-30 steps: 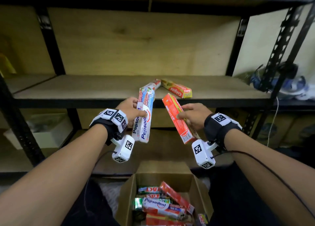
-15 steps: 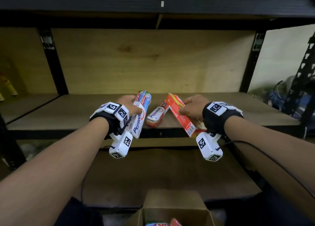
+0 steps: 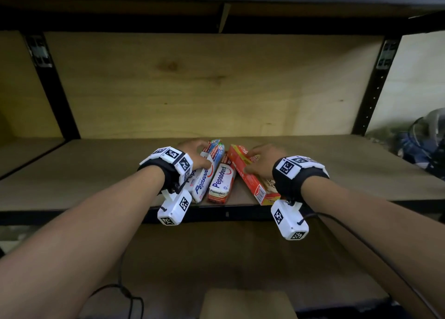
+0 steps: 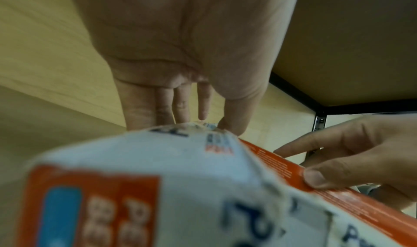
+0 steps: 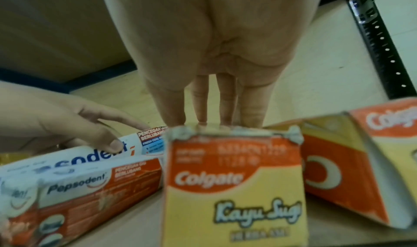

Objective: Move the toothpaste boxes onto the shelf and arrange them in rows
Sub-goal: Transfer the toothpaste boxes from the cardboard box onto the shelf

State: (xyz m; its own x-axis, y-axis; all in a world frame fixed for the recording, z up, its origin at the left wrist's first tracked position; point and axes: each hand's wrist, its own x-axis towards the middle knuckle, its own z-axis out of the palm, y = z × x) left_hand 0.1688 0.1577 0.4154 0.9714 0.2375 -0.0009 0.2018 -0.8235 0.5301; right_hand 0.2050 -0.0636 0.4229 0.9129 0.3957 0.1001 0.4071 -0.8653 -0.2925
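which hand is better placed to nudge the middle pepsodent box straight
Probably left. The left hand holds the white Pepsodent box lying against the middle Pepsodent box; the right hand grips the Colgate box, across a gap.

plywood back panel (image 3: 216,85), black metal uprights (image 3: 370,87), dim light

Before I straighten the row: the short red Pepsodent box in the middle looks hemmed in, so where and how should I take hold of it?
Probably by its near end. The red Pepsodent box lies flat between the left hand's white box and the right hand's Colgate box, so its long sides are crowded. Its end at the shelf front edge is free: come from the front, fingers above and thumb below.
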